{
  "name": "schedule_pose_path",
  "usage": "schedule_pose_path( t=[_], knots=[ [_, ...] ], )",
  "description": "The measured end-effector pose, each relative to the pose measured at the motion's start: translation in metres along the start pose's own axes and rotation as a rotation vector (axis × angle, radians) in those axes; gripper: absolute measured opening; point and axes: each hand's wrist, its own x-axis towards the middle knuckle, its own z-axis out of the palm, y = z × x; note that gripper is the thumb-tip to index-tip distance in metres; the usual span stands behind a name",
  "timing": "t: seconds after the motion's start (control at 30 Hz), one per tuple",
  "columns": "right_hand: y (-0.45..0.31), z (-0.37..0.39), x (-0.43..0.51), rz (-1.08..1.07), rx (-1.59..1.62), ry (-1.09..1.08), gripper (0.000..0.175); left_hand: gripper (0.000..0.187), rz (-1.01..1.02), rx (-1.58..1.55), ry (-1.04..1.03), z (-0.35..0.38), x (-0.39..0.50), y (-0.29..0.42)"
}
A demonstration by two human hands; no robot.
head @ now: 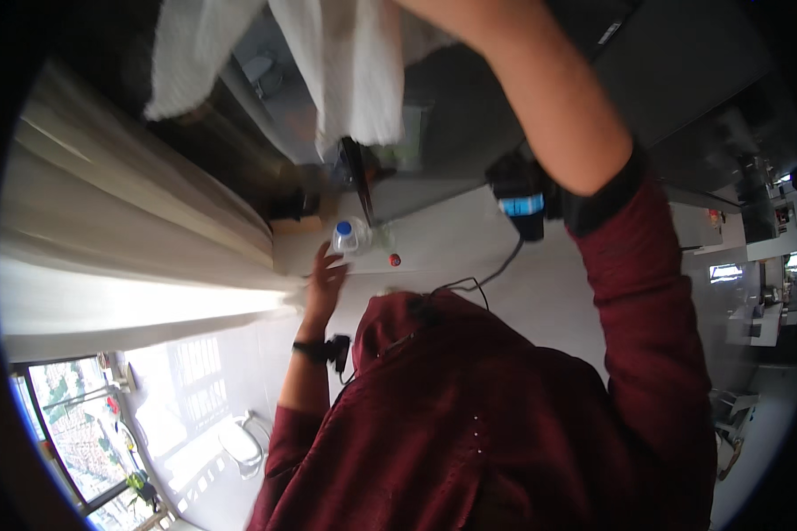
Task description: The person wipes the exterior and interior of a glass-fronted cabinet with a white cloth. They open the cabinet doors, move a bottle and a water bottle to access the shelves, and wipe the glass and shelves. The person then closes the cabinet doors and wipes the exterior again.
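Observation:
My left hand (327, 285) is raised at left centre, fingers apart and somewhat bent. Close to its fingertips a clear plastic bottle with a blue cap (344, 229) stands on a pale surface (432, 245); whether they touch cannot be told. A small red round object (395, 259) lies to the right of the bottle. My right forearm reaches up past the top edge, so the right hand is out of view. Beside that forearm a white cloth (365, 73) hangs in front of a dark glossy panel (465, 133); what holds the cloth is hidden.
Long pale curtains (139, 219) hang at the left, above a bright window (73, 425). A black object with a light-blue band (523, 206) is near my right elbow, with a dark cable (505, 265) running from it. A white chair (242, 445) stands at lower left.

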Motion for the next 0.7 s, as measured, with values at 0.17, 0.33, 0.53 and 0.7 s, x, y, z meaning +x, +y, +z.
schedule_pose_path(
  t=[0.17, 0.33, 0.53, 0.7],
  knots=[
    [0.023, 0.009, -0.057, -0.046, -0.07, -0.04, 0.01, 0.118, -0.844, -0.044, 0.319, 0.154, 0.02, -0.169],
    [0.054, 0.004, -0.165, -0.019, -0.167, -0.126, 0.01, 0.127, -0.759, -0.045, 0.314, 0.228, 0.076, -0.266],
    [0.06, -0.07, -0.191, 0.023, -0.384, -0.103, 0.012, 0.103, -0.766, 0.419, 0.411, 0.244, 0.107, -0.239],
    [0.066, -0.149, -0.169, 0.07, -0.554, -0.053, 0.013, 0.1, -0.686, 0.29, 0.281, 0.219, 0.078, -0.235]
  ],
)
